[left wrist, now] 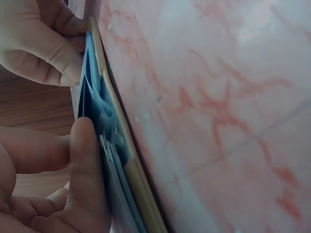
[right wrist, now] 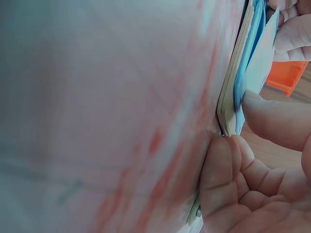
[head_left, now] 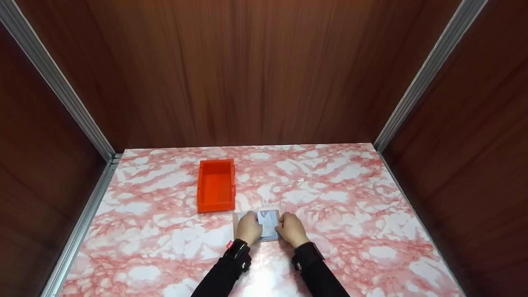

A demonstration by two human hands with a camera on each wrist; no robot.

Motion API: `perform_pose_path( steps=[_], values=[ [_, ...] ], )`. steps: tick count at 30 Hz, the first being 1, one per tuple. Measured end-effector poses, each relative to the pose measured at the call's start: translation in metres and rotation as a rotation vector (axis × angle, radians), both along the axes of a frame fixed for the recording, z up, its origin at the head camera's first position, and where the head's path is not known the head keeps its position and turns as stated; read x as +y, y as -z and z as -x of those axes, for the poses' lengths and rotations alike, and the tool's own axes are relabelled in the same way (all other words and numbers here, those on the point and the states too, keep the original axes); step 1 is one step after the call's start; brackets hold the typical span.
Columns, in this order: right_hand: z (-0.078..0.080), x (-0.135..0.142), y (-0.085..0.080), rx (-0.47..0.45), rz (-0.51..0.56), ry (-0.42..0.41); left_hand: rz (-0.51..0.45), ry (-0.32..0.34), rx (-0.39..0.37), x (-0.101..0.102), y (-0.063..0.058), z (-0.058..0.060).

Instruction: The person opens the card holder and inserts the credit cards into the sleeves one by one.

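A flat, wallet-like folder (head_left: 268,237) lies on the table, with a tan outer layer and blue inner layers. Its pocket (left wrist: 104,109) gapes, and several pale edges (left wrist: 112,162) show beside it. My left hand (head_left: 248,227) holds the folder's left part, thumb against the pale layers. At the right end, my right hand (head_left: 291,227) pinches the edge, with its thumb (right wrist: 272,119) on the blue side and curled fingers (right wrist: 221,170) by the tan corner. In the right wrist view a pale sheet (right wrist: 262,56) stands tilted from the blue layer. What the sheet is, I cannot tell.
An orange-red open bin (head_left: 216,187) stands behind and left of the folder. The table (head_left: 350,231) has a red-and-white marbled top. Dark wood panels (head_left: 264,74) rise at the back and both sides, with metal rails (head_left: 429,74) at the corners.
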State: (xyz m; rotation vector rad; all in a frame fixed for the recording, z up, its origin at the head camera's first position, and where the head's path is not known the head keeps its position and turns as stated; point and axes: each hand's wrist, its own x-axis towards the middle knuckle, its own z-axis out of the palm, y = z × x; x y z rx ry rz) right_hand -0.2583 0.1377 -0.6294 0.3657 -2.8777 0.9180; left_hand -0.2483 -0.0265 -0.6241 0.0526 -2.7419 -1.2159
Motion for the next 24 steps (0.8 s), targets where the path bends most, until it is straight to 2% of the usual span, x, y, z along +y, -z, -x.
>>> perform_pose_path(
  steps=[9, 16, 24],
  values=[
    [0.000, 0.000, 0.000, -0.006, 0.009, -0.001, 0.042, 0.027, 0.008, 0.000, -0.001, -0.001],
    [0.001, 0.000, 0.001, -0.015, 0.011, 0.000, 0.025, 0.032, -0.001, -0.002, -0.005, -0.002],
    [0.001, 0.000, 0.002, -0.009, 0.011, -0.001, 0.015, 0.014, 0.063, -0.013, -0.009, -0.003]
  ],
)
